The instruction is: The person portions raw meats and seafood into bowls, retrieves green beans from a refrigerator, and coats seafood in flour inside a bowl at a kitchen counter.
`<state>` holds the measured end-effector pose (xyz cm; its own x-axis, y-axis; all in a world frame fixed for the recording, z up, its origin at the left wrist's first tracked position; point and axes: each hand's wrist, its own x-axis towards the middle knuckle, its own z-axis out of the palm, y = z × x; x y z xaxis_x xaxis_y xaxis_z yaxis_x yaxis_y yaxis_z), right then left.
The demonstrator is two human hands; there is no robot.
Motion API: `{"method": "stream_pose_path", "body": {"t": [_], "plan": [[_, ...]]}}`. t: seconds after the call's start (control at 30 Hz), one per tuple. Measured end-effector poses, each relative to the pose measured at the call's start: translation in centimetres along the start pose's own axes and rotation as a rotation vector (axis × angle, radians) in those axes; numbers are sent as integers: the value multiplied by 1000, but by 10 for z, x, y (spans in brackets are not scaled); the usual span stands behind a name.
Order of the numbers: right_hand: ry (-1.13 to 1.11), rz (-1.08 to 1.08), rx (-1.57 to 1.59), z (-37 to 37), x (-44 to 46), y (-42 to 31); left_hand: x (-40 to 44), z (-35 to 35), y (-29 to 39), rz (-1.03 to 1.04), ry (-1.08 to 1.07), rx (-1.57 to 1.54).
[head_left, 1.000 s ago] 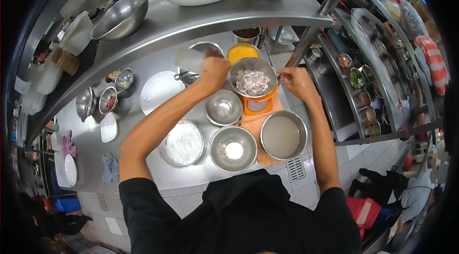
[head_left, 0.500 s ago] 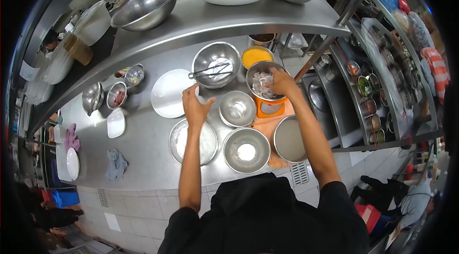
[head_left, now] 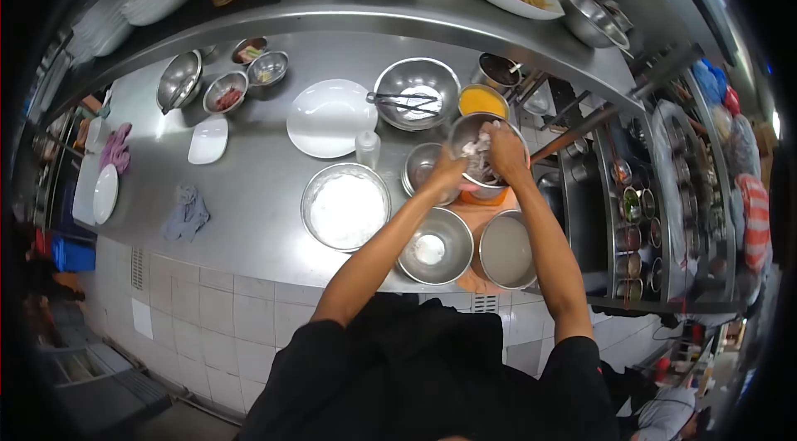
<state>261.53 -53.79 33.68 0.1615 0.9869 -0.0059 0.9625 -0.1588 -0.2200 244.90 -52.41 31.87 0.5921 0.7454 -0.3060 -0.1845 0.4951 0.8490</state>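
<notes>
A steel bowl [head_left: 456, 139] of pale raw strips [head_left: 476, 160] sits on an orange scale [head_left: 490, 197], which shows only in part. My left hand [head_left: 449, 176] grips this bowl at its left rim. Down inside, my right hand [head_left: 505, 151] has its fingers closed around some of the strips. Partly behind my left hand is a small steel bowl [head_left: 419, 165]. Closer to me are a bowl with white powder [head_left: 346, 207], a steel bowl [head_left: 448, 263] and a container of greyish liquid [head_left: 506, 248]. Yellow liquid [head_left: 481, 101] fills a container just beyond the strips.
A white plate [head_left: 324, 113], a squeeze bottle [head_left: 368, 148] and a bowl with tongs [head_left: 419, 80] stand on the steel table [head_left: 257, 217]. Small ingredient bowls [head_left: 225, 92] lie at the left. Overhead, a steel shelf [head_left: 332, 19] holds a dish of noodles [head_left: 519, 1].
My left hand has moved right, from open above the table to the rim of the bowl of strips. My right hand stays in that bowl. The view has shifted.
</notes>
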Motion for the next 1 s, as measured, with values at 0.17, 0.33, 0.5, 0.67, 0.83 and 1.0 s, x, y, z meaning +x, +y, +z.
{"method": "stream_pose_path", "body": {"t": [0.17,0.33,0.5,0.67,0.83,1.0], "plan": [[-31,-565,373,-30,-31,-50,-61,-25,12,60,63,-18],[-143,-437,284,33,-42,-90,-122,-40,1,132,144,22],[-386,-807,339,-2,-74,-146,-185,-65,-14,178,407,-116],[-244,-691,296,70,-97,-199,-235,-91,-40,196,523,-47],[-436,-931,686,49,-118,-252,-294,-128,-55,310,604,-120],[-285,-678,220,126,-135,-316,-336,-161,-54,278,636,-132]]}}
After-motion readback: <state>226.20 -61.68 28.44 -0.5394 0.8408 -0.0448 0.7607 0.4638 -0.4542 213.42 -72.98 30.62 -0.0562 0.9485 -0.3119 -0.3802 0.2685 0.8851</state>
